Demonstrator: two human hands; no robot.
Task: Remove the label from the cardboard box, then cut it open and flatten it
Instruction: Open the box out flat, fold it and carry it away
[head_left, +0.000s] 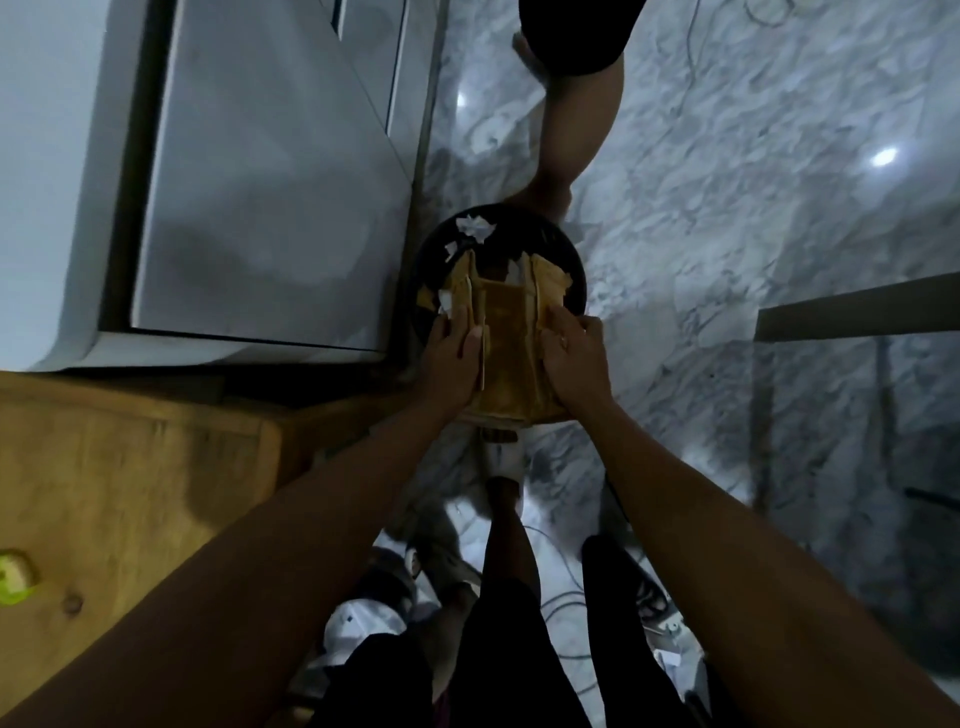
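Observation:
An opened brown cardboard box (506, 332) lies over a round black bin or tub (563, 254) on the floor, its flaps spread to both sides. My left hand (449, 364) presses flat on the box's left flap. On the right flap rests my right hand (574, 358), fingers curled over its edge. Torn white label scraps (474, 227) lie in the far part of the bin and beside the left flap. I see no cutting tool.
A white appliance (270, 171) stands at the left, a wooden cabinet top (130, 467) near left. Another person's leg (576, 119) stands just beyond the bin. The floor is grey marble (753, 182), with cables and sandals near my feet (498, 519).

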